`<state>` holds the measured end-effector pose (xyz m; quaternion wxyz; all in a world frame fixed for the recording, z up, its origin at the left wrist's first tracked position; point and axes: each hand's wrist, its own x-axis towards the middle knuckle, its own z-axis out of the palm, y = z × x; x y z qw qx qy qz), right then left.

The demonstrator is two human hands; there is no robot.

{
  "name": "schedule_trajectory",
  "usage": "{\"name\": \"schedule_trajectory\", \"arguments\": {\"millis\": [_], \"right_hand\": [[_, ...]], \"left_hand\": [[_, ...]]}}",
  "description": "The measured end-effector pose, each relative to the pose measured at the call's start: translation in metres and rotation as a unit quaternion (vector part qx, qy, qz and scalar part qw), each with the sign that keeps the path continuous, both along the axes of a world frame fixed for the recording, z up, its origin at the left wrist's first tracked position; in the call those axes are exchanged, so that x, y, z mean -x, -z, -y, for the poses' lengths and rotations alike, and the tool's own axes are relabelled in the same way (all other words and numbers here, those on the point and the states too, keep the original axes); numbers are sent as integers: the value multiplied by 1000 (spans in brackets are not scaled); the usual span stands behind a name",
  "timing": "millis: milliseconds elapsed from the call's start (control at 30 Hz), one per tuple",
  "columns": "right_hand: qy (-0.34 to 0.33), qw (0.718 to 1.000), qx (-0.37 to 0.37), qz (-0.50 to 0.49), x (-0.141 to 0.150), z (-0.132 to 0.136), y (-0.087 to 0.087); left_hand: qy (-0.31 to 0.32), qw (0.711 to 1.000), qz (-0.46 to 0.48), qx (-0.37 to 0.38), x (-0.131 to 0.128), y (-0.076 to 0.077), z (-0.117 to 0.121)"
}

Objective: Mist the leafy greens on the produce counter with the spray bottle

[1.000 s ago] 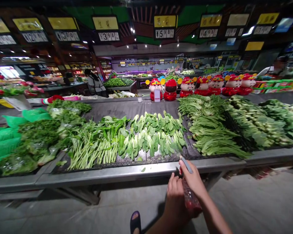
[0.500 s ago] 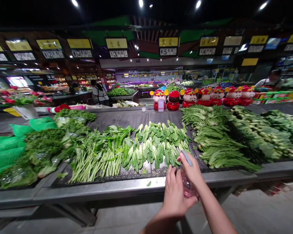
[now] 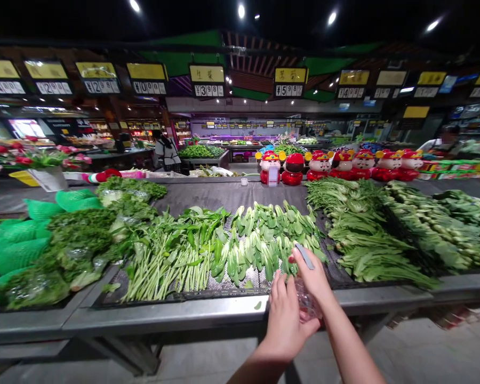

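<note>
I stand at a long produce stand (image 3: 164, 314) in a market. My left hand (image 3: 286, 320) is cupped round a clear plastic bag (image 3: 306, 303) with something reddish in it, held at the stand's front edge. My right hand (image 3: 312, 274) pinches the top of that bag, and a thin grey strip (image 3: 304, 256) sticks up between its fingers. Both hands hover just in front of a pile of small bok choy (image 3: 264, 240). Long-stemmed greens (image 3: 172, 256) lie to its left.
Leafy bunches (image 3: 364, 240) and more stalks (image 3: 428, 224) fill the right part. Herbs (image 3: 76, 234) and green net bags (image 3: 16, 240) lie at left. Red figurines (image 3: 344, 165) line the back. A person (image 3: 165, 152) stands far behind. Price signs (image 3: 207, 85) hang overhead.
My view lifted and moved closer to the stand. Both hands rose with the bag from below the stand's edge to just above it, in front of the bok choy.
</note>
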<state>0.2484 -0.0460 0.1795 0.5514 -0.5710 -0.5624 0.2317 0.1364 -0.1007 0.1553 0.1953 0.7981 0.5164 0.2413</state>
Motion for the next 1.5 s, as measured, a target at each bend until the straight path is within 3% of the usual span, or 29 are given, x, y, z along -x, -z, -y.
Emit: {"name": "schedule_trajectory", "arguments": {"millis": [167, 433, 700, 800, 967, 1233, 1500], "right_hand": [[11, 1000, 1, 17, 17, 4, -3], [32, 999, 31, 25, 18, 24, 17], [38, 996, 80, 27, 25, 41, 52], [37, 995, 91, 24, 29, 43, 58], [25, 998, 53, 17, 35, 37, 42], [1, 1000, 3, 23, 52, 12, 1], [2, 1000, 7, 26, 68, -4, -6]], "left_hand": [[6, 1000, -4, -13, 16, 2, 3], [25, 999, -4, 30, 22, 6, 18], [17, 999, 1, 47, 29, 37, 42], [11, 999, 1, 36, 31, 46, 46], [-9, 1000, 14, 23, 34, 43, 40], [-9, 1000, 0, -4, 50, 10, 11], [-44, 999, 3, 9, 66, -2, 3]]}}
